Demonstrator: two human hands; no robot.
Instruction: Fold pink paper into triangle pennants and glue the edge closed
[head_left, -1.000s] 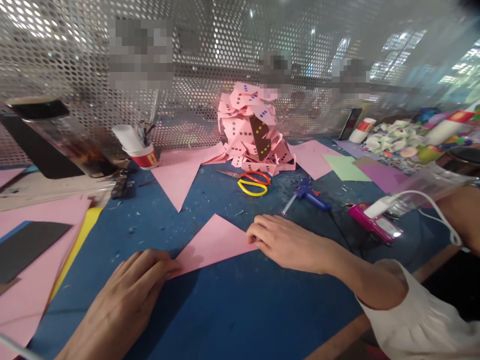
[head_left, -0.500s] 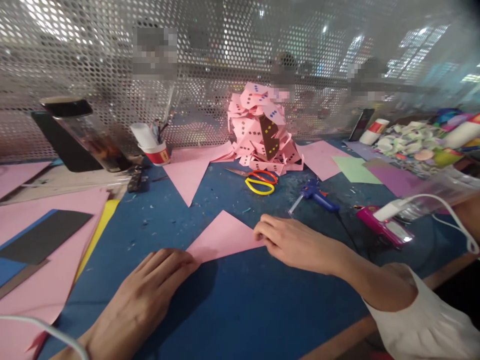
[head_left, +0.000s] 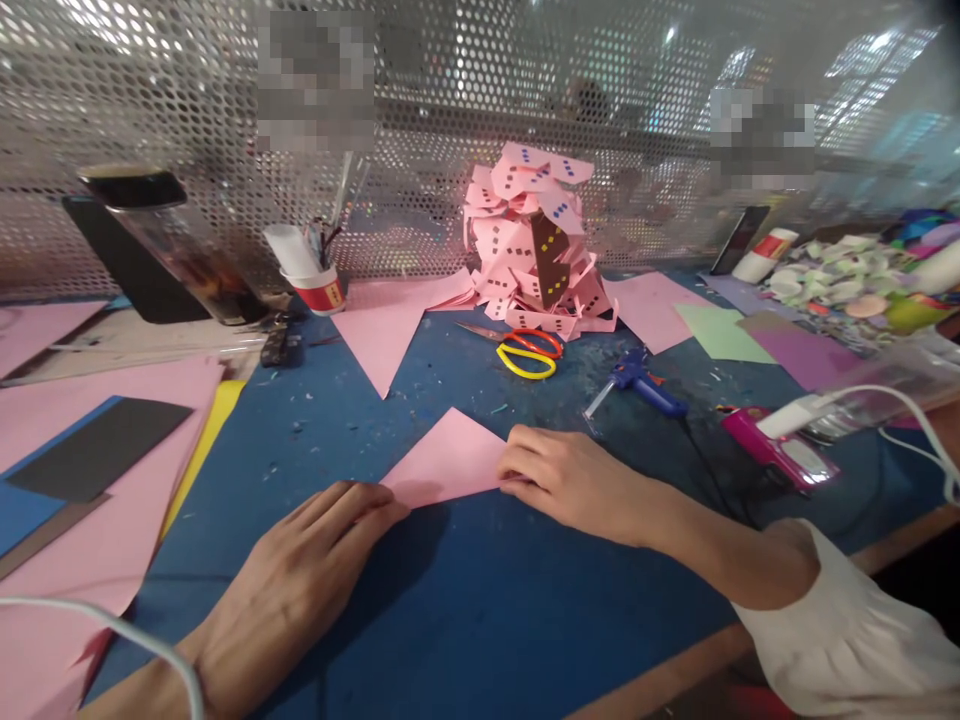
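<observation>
A pink sheet of paper (head_left: 450, 455), its visible part triangular with the peak pointing away from me, lies on the blue table between my hands. The left corner is pinched under the fingers of my left hand (head_left: 315, 550). My right hand (head_left: 566, 480) grips the right corner, its fingers curled over the edge. Beyond the paper lie scissors (head_left: 528, 355) with red and yellow handles. A blue glue gun (head_left: 649, 388) rests to the right of them. Farther back stands a pile of folded pink paper pieces (head_left: 517, 250) printed with small dark squares.
Large pink sheets (head_left: 90, 590) with dark and blue paper on top cover the left side. A bottle (head_left: 180, 250) and a paper cup with pens (head_left: 319, 290) stand behind. At right are a magenta device (head_left: 780, 450), white cables and cut paper rings (head_left: 840, 275). Perforated metal (head_left: 420, 150) closes the back.
My right hand has slid slightly left along the paper's right corner, covering more of it. My left hand keeps its hold. The whole view has shifted a little.
</observation>
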